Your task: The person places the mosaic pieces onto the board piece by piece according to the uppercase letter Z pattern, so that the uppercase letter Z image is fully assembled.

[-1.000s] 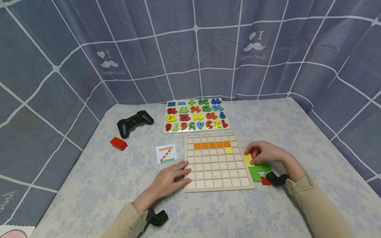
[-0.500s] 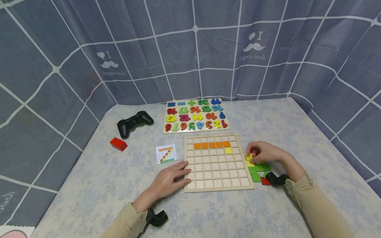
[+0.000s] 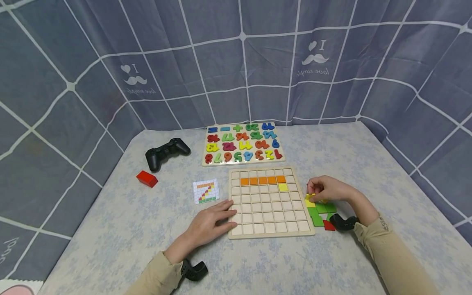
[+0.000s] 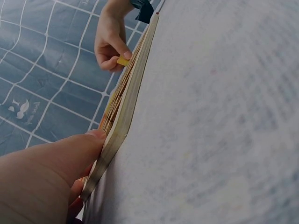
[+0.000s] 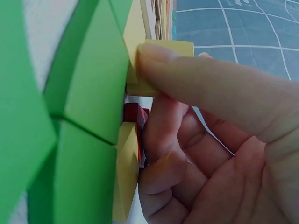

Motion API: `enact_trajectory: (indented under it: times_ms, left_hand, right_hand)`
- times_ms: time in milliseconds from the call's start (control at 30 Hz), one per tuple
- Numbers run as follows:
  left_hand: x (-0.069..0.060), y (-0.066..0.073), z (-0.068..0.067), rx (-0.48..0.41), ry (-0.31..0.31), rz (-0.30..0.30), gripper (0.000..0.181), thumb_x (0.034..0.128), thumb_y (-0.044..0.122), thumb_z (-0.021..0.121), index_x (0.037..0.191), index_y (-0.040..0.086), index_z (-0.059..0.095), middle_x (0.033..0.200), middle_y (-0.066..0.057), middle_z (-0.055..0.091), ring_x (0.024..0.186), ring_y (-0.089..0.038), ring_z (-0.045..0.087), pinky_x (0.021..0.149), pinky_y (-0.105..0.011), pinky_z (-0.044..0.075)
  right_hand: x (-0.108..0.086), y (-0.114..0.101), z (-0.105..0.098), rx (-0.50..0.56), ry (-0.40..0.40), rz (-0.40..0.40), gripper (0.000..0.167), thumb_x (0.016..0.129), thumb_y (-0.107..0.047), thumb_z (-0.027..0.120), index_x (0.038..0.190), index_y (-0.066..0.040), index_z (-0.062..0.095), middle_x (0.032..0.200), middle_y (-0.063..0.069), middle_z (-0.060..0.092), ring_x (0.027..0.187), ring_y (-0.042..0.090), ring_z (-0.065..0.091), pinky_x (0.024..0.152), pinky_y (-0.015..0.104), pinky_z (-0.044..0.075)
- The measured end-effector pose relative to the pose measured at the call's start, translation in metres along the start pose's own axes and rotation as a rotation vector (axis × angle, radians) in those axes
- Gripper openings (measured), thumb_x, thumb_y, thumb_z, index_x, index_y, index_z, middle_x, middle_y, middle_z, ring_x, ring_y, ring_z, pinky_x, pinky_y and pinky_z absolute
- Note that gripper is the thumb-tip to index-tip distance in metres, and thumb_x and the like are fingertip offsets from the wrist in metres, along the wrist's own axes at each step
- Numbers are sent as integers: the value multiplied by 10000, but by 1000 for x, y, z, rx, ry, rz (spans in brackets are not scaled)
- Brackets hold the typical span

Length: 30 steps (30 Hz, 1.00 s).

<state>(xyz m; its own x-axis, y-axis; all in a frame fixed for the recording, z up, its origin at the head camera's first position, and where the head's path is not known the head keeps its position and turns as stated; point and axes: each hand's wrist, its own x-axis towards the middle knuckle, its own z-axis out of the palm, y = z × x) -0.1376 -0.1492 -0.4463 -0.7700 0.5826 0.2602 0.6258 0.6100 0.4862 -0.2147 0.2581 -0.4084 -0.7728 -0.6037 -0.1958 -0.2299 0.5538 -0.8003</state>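
Observation:
The wooden grid board holds a row of orange tiles and one yellow tile below the row's right end. My left hand rests on the board's left edge with its fingers extended. Right of the board, my right hand pinches a yellow tile between thumb and fingers, just above the loose pieces. Those include green tiles, a yellow one and red ones, partly hidden by the hand. Left of the board lies a pattern card.
A number puzzle board lies behind the grid board. At the left are a black game controller and a red block. Tiled-pattern curtains surround the table on the back and sides.
A yellow tile has come up between my right hand's fingertips, and that hand has shifted slightly right and nearer. My left hand has stayed on the board's edge.

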Motion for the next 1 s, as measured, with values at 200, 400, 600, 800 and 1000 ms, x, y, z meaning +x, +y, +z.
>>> enact_trajectory:
  times_ms: [200, 400, 600, 800, 1000]
  left_hand:
    - [-1, 0, 0, -7, -3, -10, 445, 901, 412, 613, 1234, 117, 642, 1388, -63, 484, 1305, -173, 411, 1034, -364, 396]
    - [-1, -1, 1, -10, -4, -8, 445, 903, 415, 608, 1233, 119, 643, 1389, -64, 484, 1304, -172, 411, 1032, -368, 398]
    - [-1, -2, 1, -9, -1, -5, 439, 901, 409, 614, 1228, 118, 647, 1387, -65, 485, 1302, -171, 414, 1035, -357, 396]
    - [-1, -3, 2, -17, -11, -9, 447, 903, 418, 608, 1233, 120, 643, 1395, -54, 476, 1308, -163, 404, 1038, -362, 391]
    - [-1, -3, 2, -5, -7, -12, 444, 901, 412, 613, 1231, 118, 645, 1392, -53, 479, 1306, -162, 408, 1031, -371, 399]
  right_hand:
    - [-1, -5, -1, -19, 7, -1, 113, 832, -54, 691, 866, -4, 594, 697, 36, 533, 571, 115, 444, 512, 235, 390]
    - [6, -15, -2, -60, -8, -10, 99, 859, -104, 683, 877, -33, 617, 694, 44, 567, 581, 191, 505, 537, 275, 450]
    - [27, -33, 6, -105, -34, -17, 80, 867, -126, 676, 911, -69, 643, 721, 20, 576, 591, 206, 519, 533, 294, 477]
    - [48, -44, 24, -135, -56, -70, 80, 890, -98, 642, 953, -51, 655, 815, -4, 630, 744, 144, 585, 706, 283, 507]
    - [61, -51, 36, -187, -6, -50, 68, 888, -114, 653, 929, -71, 687, 803, -37, 649, 748, 108, 601, 716, 287, 511]
